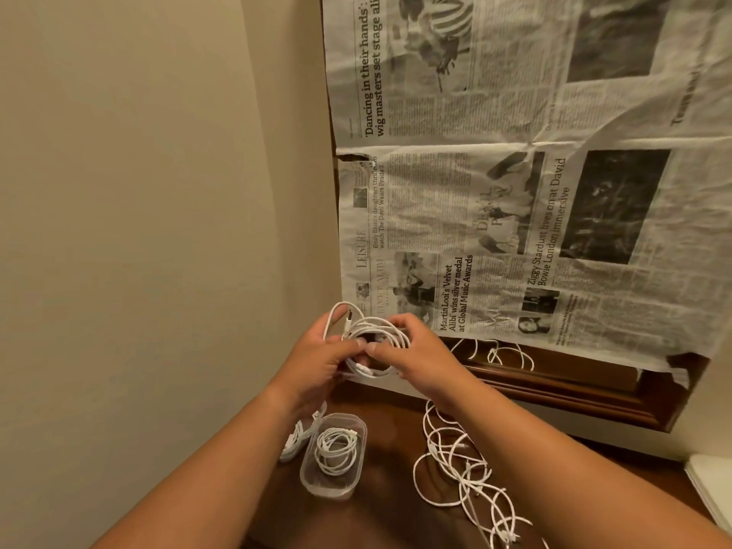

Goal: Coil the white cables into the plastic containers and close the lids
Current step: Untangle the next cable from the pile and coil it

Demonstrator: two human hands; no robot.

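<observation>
Above the far table (396, 429) edge, left hand (317, 360) and right hand (422, 352) pinch the cable coil (380, 328) with curled fingers (382, 349), so loops stay gathered for packing

The newspaper (515, 192) reads "LEISURE", "Ziggy Stardust lives on at David Bowie London immersive".

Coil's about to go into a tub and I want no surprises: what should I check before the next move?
1. Coiled white cable gripped by left hand and right hand: ok.
2. Coil tidy: not ok, one loop and a plug end stick up.
3. Clear oval plastic container free: not ok, it already holds a coil.
4. Another empty container or a lid in view: cannot tell.
5. Tangled loose white cables on brown wooden table apart from the container: ok.
</observation>
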